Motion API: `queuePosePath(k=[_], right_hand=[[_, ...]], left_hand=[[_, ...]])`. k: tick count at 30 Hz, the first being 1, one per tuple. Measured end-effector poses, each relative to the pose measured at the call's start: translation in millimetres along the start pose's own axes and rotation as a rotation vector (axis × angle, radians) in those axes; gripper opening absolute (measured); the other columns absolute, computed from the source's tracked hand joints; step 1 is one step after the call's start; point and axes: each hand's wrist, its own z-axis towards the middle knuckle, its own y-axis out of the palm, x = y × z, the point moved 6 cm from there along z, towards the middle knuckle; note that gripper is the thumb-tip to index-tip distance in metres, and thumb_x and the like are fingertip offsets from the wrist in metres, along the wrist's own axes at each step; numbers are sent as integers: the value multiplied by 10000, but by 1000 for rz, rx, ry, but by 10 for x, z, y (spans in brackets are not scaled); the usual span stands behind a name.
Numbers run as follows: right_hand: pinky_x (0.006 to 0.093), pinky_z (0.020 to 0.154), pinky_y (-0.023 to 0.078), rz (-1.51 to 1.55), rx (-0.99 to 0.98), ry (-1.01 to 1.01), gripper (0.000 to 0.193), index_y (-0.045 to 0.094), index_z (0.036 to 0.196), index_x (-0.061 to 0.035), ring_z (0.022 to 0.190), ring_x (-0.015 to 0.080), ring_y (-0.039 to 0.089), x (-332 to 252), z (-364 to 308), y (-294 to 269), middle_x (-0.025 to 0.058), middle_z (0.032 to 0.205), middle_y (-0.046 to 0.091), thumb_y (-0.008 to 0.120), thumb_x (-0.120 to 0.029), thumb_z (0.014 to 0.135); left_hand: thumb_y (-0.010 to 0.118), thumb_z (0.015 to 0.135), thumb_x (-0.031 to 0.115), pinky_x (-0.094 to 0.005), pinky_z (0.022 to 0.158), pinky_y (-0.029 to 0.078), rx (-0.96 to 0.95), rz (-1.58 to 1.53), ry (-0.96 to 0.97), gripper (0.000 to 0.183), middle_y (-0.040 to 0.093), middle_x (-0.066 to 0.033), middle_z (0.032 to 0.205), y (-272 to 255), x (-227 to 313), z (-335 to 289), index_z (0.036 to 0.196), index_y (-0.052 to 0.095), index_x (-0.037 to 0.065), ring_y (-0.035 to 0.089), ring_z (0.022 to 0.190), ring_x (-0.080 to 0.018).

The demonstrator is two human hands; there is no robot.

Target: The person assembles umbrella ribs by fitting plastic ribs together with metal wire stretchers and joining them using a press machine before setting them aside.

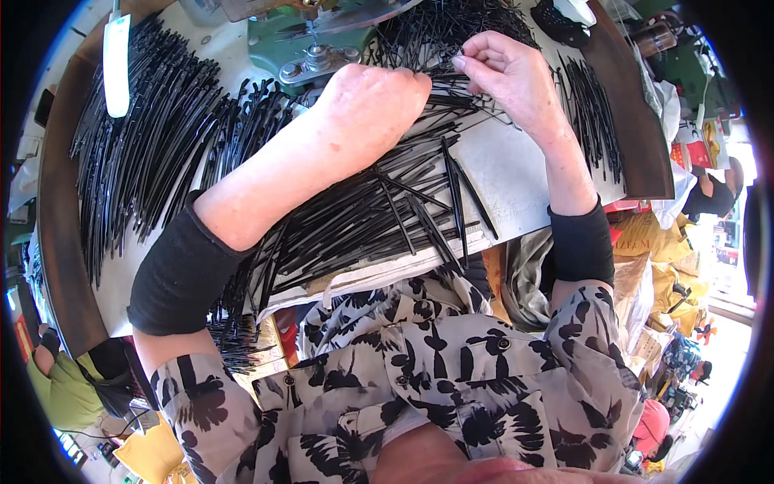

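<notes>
My left hand (375, 105) reaches across the table, closed, its back toward me and its fingertips hidden. It is just in front of a green machine (270, 40) with a round metal fixture (318, 64). To its right my right hand (512, 81) is raised, thumb and fingers curled together in a pinch. Whatever either hand holds is too small or hidden to make out. Below the hands many slender black strips (347, 230) lie in a loose pile. A tangled heap of thin black pieces (451, 32) sits behind my right hand.
More black strips (145, 153) spread in a thick row on the left, and a smaller bunch (592, 113) lies on the right. Brown wooden edges (641, 121) border the table. A white strip-shaped lamp (117, 64) hangs at upper left. Other people (68, 387) and yellow bags (645, 234) are beyond.
</notes>
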Motion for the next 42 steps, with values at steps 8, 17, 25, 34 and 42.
queuePosePath(k=[8, 17, 25, 34, 42], right_hand=[[293, 595, 489, -408, 17, -214, 150, 640, 905, -49, 640, 211, 621, -280, -49, 73, 97, 738, 639, 636, -164, 809], [357, 629, 485, -383, -221, -232, 168, 654, 864, -52, 694, 286, 625, -457, -9, 458, 123, 750, 646, 621, -199, 791], [302, 577, 462, -79, -277, -73, 202, 637, 872, 3, 572, 181, 587, -498, -1, 791, 101, 658, 625, 637, -183, 794], [202, 459, 414, 219, -371, 48, 259, 607, 1037, 28, 509, 52, 506, -510, 33, 855, 35, 675, 611, 572, -172, 877], [207, 534, 438, 235, -386, -12, 217, 639, 976, 17, 597, 55, 529, -509, 128, 902, 23, 708, 625, 567, -161, 876]], left_hand=[[584, 819, 146, -326, 658, 482, 169, -524, -173, 168, 638, -156, 829, -260, -377, -104, 917, 637, 19, 625, 696, -265], [628, 839, 158, -212, 613, 487, 106, -978, -504, 252, 655, -51, 807, -265, -637, -468, 1021, 635, -17, 613, 707, -95], [653, 834, 214, -218, 621, 511, 191, -1554, -704, 280, 654, -99, 880, -132, -778, -671, 1000, 639, -10, 637, 760, -140], [598, 872, 254, -209, 637, 496, 156, -1457, -717, 288, 653, -50, 884, -171, -856, -770, 1046, 631, 27, 634, 751, -112], [598, 868, 230, -218, 579, 496, 89, -1488, -688, 305, 618, -39, 814, -117, -806, -765, 1077, 611, 8, 619, 658, -116]])
